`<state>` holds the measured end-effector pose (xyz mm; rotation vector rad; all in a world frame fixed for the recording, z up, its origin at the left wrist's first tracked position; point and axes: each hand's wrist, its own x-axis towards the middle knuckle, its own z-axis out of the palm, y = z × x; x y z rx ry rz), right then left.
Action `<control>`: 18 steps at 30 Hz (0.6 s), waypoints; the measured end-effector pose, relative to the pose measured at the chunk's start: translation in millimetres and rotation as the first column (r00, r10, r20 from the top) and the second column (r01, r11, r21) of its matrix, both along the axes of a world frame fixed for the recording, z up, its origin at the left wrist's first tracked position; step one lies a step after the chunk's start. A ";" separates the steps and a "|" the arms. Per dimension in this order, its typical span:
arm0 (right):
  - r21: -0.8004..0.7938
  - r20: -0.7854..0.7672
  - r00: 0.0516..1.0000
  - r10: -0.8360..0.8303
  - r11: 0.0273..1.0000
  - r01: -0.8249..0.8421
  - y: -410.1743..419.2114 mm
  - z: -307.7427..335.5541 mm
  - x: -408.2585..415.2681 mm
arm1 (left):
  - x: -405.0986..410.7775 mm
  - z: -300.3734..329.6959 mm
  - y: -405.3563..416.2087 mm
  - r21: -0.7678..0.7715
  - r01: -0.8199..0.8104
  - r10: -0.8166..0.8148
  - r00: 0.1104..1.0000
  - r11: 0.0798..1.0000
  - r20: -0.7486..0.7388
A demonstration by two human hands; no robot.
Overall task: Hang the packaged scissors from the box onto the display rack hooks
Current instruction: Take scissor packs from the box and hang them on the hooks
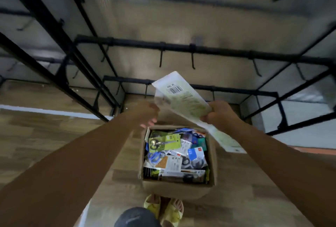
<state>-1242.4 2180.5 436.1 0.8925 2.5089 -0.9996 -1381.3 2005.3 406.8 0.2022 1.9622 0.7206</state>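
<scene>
Right hand (219, 113) has its fingers curled tight round the middle of one long white-and-pale-green carded scissors package (183, 99), back side up, barcode toward the far end. I read the package as held up in the air, tilted, above the far right corner of the box and in front of the lowest rack bar; it hangs on no hook. Left hand (150, 116) is at the package's left edge with fingers loosely bent; blur hides whether it touches, so I can't call that grip.

Below both hands: one open brown cardboard box (177, 188) on the floor, full of a loose heap of packaged scissors (174, 156). Too jumbled for a count. I can pick out one lime-green card with dark-handled scissors near the top left and one blue-handled pair under it.

Beyond the box: black metal display rack (181, 47) with horizontal bars. On the nearer middle bar I count four black hooks (160, 59) clearly, all bare; more hooks on other bars are too blurred to count.

Wood-look plank floor (45, 136) under everything. Two yellow sandals (164, 208) at the box's near edge.
</scene>
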 end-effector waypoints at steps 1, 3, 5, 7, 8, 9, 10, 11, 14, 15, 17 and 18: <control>-0.035 -0.031 0.999 -0.027 0.999 0.026 -1.8 23.8 1.1 | 2.3 24.9 1.4 0.010 0.045 -0.045 0.999 0.999 -0.022; -0.080 -0.097 0.994 -0.048 0.996 0.041 -6.7 66.5 5.4 | 6.8 68.1 2.6 0.009 0.134 -0.132 0.983 0.991 -0.130; -0.129 -0.198 0.978 -0.070 0.991 0.045 -10.7 102.5 11.3 | 11.5 106.6 1.1 -0.020 0.236 -0.234 0.943 0.972 -0.235; -0.202 -0.296 0.947 -0.127 0.977 0.068 -15.2 133.5 17.8 | 15.8 136.6 -1.9 -0.024 0.267 -0.264 0.927 0.963 -0.265; -0.252 -0.339 0.926 -0.167 0.964 0.082 -17.3 147.6 20.9 | 18.1 150.6 -3.3 -0.018 0.273 -0.268 0.926 0.962 -0.267; -0.302 -0.377 0.905 -0.199 0.950 0.083 -18.7 159.8 23.2 | 20.9 163.5 -5.0 -0.008 0.281 -0.273 0.925 0.960 -0.265; -0.344 -0.411 0.886 -0.214 0.936 0.066 -20.5 171.1 25.9 | 23.7 175.1 -6.5 0.015 0.284 -0.271 0.928 0.959 -0.254; -0.377 -0.437 0.873 -0.216 0.925 0.041 -22.0 181.7 28.6 | 27.1 185.6 -8.3 0.057 0.284 -0.264 0.937 0.957 -0.231; -0.458 -0.507 0.825 -0.248 0.889 -0.015 -26.8 212.9 35.8 | 43.9 216.8 -10.6 0.255 0.285 -0.247 0.954 0.924 -0.171; -0.479 -0.529 0.805 -0.266 0.878 -0.024 -28.1 223.0 36.7 | 49.9 225.9 -10.4 0.329 0.283 -0.240 0.957 0.901 -0.166; -0.504 -0.570 0.767 -0.296 0.862 -0.042 -32.7 244.4 36.7 | 61.2 243.7 -9.0 0.466 0.255 -0.200 0.966 0.847 -0.164; -0.515 -0.589 0.742 -0.318 0.856 -0.041 -35.7 255.0 36.3 | 65.4 251.4 -8.0 0.525 0.226 -0.159 0.972 0.821 -0.170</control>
